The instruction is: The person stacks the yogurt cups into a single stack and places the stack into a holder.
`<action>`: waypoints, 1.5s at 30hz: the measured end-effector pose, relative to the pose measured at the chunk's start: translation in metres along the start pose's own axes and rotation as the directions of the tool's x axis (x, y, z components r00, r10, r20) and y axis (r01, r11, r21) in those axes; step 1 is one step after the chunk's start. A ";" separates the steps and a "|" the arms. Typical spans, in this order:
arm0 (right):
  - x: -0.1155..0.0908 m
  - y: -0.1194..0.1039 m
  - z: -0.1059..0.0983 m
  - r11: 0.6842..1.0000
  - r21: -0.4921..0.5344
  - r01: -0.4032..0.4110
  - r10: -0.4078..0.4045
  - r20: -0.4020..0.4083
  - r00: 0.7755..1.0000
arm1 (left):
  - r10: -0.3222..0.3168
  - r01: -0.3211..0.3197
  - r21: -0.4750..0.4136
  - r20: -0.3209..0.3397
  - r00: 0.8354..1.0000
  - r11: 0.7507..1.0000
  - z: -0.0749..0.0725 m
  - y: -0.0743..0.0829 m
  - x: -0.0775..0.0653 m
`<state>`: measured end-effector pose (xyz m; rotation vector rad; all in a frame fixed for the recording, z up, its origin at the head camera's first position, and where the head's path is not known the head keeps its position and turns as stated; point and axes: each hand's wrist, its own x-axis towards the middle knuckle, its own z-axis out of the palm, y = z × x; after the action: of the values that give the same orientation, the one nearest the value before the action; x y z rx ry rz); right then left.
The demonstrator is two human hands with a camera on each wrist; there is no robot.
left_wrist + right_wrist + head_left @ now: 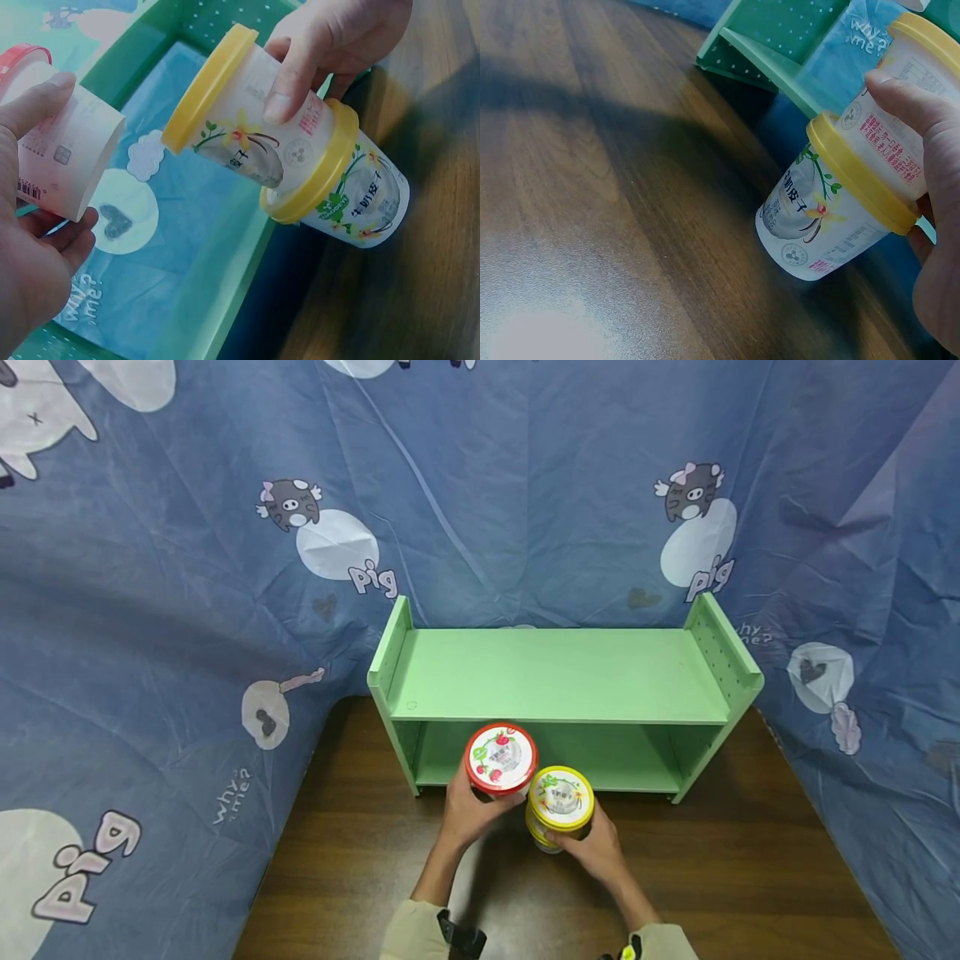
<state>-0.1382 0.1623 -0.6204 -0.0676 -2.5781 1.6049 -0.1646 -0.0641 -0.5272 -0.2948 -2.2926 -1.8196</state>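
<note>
My left hand [467, 812] grips a white cup with a red lid [501, 758], thumb on one side and fingers on the other. In the left wrist view that cup [64, 142] is tilted and raised in front of the shelf. With my right hand [597, 847] I hold a yellow-lidded cup [561, 797] between thumb and fingers. It stands on top of a second yellow-lidded cup [817, 206], its base against that lid. Whether the lower cup touches the table I cannot tell.
A green two-tier shelf [555, 677] with raised side panels stands at the back of the brown wooden table [360, 860]. Blue printed cloth [480, 527] hangs behind it and along both sides. The shelf's lower tier [615, 752] lies just beyond the cups.
</note>
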 end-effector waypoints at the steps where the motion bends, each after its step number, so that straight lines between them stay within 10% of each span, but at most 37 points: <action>1: 0.000 0.000 0.000 1.000 0.004 0.000 0.000 0.001 1.000 | -0.007 0.007 0.001 0.002 1.000 1.000 0.000 0.001 0.000; 45: -0.001 -0.001 0.000 0.999 0.035 -0.035 0.034 0.036 0.999 | 0.049 -0.049 -0.003 0.131 0.990 0.999 0.027 0.017 0.009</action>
<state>-0.1373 0.1618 -0.6190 -0.0813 -2.5873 1.6790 -0.1689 -0.0333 -0.5147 -0.4800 -2.3481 -1.8268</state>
